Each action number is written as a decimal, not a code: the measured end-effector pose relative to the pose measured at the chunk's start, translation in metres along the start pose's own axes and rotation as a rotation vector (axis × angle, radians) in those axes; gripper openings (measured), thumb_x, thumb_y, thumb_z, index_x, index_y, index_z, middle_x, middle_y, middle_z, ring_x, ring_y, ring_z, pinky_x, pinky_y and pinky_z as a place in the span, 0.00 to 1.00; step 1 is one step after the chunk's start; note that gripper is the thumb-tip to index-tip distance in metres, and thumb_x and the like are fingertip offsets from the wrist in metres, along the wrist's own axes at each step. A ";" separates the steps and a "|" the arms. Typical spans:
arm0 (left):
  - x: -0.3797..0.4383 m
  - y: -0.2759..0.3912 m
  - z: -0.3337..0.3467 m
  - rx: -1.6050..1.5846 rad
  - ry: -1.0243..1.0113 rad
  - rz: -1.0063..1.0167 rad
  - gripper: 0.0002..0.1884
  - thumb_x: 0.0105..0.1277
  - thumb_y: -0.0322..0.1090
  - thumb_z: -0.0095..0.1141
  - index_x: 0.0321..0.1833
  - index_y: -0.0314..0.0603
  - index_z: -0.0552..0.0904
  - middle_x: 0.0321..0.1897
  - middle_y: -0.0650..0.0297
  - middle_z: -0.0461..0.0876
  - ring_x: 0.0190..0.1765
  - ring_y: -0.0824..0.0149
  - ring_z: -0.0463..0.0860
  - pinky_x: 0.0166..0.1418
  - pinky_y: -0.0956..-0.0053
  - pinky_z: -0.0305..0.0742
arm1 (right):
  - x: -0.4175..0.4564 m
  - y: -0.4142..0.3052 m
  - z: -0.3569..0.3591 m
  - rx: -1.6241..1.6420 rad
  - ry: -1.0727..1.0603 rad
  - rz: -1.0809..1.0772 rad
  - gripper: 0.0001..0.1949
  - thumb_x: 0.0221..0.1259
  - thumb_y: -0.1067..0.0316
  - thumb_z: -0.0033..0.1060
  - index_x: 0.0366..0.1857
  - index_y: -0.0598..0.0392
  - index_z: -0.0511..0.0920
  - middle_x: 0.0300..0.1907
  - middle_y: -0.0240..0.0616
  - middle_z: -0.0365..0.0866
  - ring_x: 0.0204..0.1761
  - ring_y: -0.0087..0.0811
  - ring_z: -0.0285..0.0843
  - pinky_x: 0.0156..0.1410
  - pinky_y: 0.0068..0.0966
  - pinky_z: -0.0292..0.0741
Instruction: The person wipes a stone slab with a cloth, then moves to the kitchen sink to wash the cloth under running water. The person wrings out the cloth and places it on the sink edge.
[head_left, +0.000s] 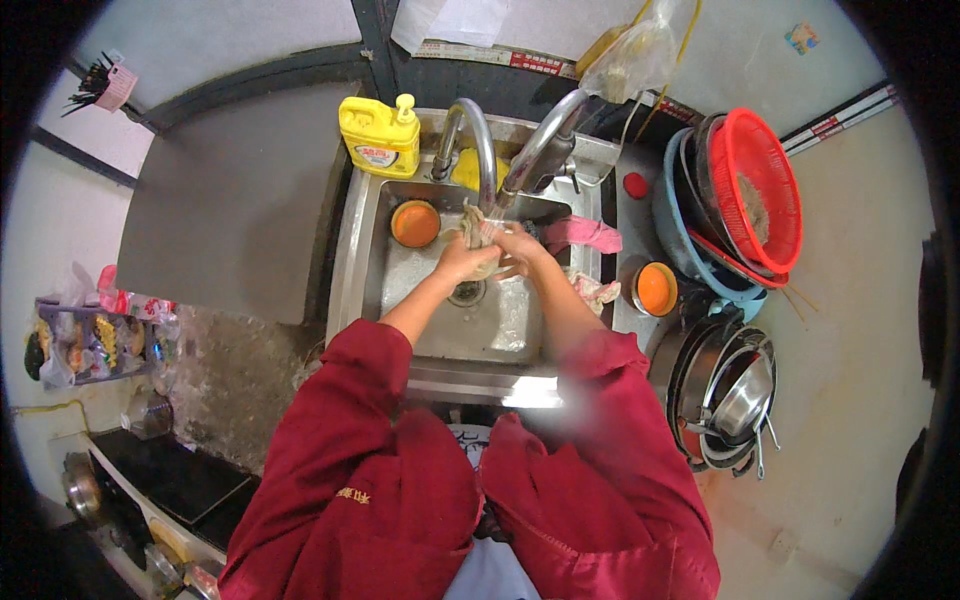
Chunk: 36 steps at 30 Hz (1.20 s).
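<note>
Over the stainless steel sink (420, 300), a wet beige cloth (472, 223) is bunched between my two hands. My left hand (466, 259) grips its lower part. From the other side my right hand (523, 247) presses on the cloth, its lower fingers slightly spread. Just above them are two curved metal faucets, the left one (480, 127) and the right one (540, 154); water seems to run from the right one. Below my hands lies the sink drain (466, 292). An orange bowl (416, 223) sits in the basin's upper left corner.
A pink cloth (581, 234) and a patterned cloth (596, 291) hang at the sink's right rim. Another orange bowl (654, 289), stacked basins with a red colander (757, 187), and nested pots (720, 390) stand right. A yellow jug (381, 139) stands at the back left corner.
</note>
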<state>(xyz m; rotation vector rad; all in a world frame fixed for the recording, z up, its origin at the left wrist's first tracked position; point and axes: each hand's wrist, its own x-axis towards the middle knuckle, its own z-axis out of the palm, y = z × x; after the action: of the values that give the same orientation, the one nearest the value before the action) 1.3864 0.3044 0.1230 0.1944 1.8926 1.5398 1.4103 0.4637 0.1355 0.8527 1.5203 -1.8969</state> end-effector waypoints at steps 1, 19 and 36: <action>0.002 0.003 0.002 -0.247 -0.069 -0.008 0.24 0.58 0.44 0.63 0.50 0.32 0.75 0.47 0.55 0.82 0.50 0.59 0.83 0.51 0.63 0.77 | 0.009 0.011 -0.013 0.050 -0.186 -0.019 0.36 0.59 0.48 0.63 0.68 0.49 0.57 0.61 0.44 0.67 0.57 0.52 0.74 0.53 0.58 0.76; -0.008 -0.017 -0.035 -0.845 -0.055 -0.415 0.30 0.65 0.59 0.47 0.60 0.41 0.74 0.57 0.53 0.76 0.60 0.52 0.75 0.63 0.53 0.71 | -0.007 -0.001 0.013 0.140 -0.215 -0.094 0.16 0.72 0.58 0.48 0.55 0.55 0.76 0.50 0.41 0.82 0.48 0.34 0.83 0.55 0.34 0.81; -0.012 0.045 0.019 -1.188 -0.140 -0.398 0.29 0.68 0.59 0.41 0.59 0.44 0.74 0.57 0.56 0.77 0.59 0.53 0.76 0.65 0.54 0.70 | -0.049 -0.006 0.035 -0.662 0.563 -0.998 0.09 0.59 0.63 0.59 0.38 0.55 0.80 0.42 0.46 0.75 0.45 0.50 0.69 0.53 0.38 0.68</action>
<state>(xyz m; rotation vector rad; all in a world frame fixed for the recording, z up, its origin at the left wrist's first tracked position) 1.3931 0.3269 0.1677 -0.5512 0.6124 1.9902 1.4322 0.4326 0.1822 0.3057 3.0987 -1.5059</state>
